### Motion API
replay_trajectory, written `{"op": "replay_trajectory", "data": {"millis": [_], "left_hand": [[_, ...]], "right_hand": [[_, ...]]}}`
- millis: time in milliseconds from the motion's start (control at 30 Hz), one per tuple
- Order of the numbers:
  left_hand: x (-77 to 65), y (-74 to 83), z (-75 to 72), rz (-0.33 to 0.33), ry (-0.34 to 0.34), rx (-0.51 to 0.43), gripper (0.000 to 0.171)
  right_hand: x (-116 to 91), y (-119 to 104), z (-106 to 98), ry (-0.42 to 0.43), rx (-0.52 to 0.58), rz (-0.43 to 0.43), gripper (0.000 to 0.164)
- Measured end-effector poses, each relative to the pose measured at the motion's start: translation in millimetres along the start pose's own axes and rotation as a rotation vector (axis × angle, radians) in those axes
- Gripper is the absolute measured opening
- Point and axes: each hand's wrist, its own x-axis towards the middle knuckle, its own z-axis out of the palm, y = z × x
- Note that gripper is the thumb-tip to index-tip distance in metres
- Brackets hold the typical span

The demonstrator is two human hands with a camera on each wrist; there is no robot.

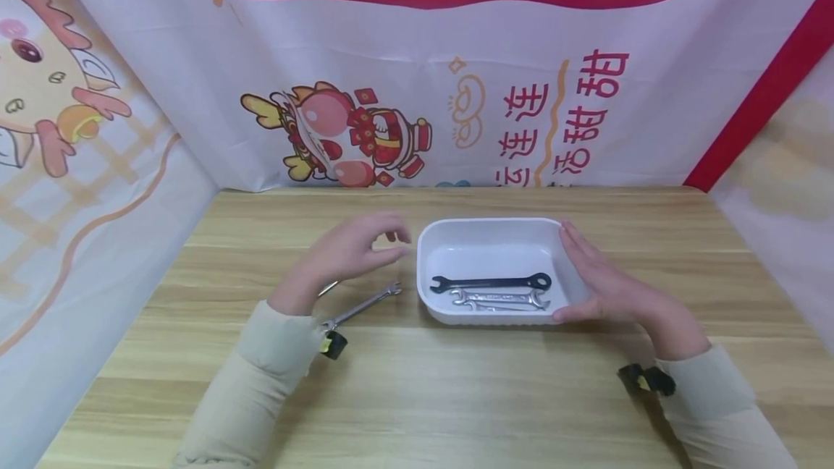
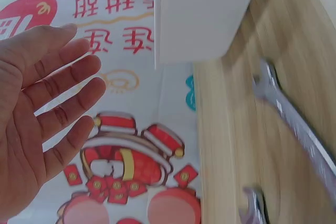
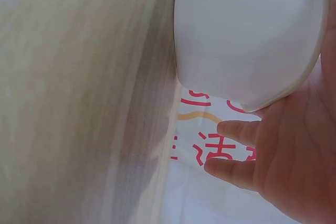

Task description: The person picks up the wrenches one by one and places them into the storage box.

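My left hand hovers just left of a white plastic tray, with loosely bent fingers and nothing in them. In the left wrist view the palm of that hand and its spread fingers show. At the tray's right end, my right hand holds it between the thumb at the front corner and fingers at the back corner. A black combination wrench lies inside, with silver open-end wrenches in front of it. On the table below my left hand are a silver wrench and another wrench, largely hidden by the wrist.
The wood-grain table runs back to a printed cloth wall. A second printed cloth stands along the left side, and another along the right. Black wrist-camera mounts sit at both cuffs.
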Motion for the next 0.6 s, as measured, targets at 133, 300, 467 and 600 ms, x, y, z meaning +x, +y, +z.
{"op": "replay_trajectory", "data": {"millis": [133, 300, 467, 600], "left_hand": [[-14.1, -8.3, -6.6, -0.055, -0.002, 0.005, 0.022], [-30.0, -21.6, -9.3, -0.042, 0.001, 0.018, 0.021], [-41.2, -29.9, -8.7, -0.044, 0.004, 0.005, 0.017], [-47.4, -32.8, -8.1, -0.087, -0.001, -0.011, 0.016]], "right_hand": [[-0.8, 0.3, -1.0, 0.001, 0.0, 0.002, 0.137], [-0.7, -0.6, -1.7, -0.004, 0.001, 0.011, 0.137], [-0.9, -0.3, -2.1, -0.005, 0.001, 0.02, 0.137], [-0.3, 0.1, -1.7, -0.005, 0.003, 0.022, 0.137]]}}
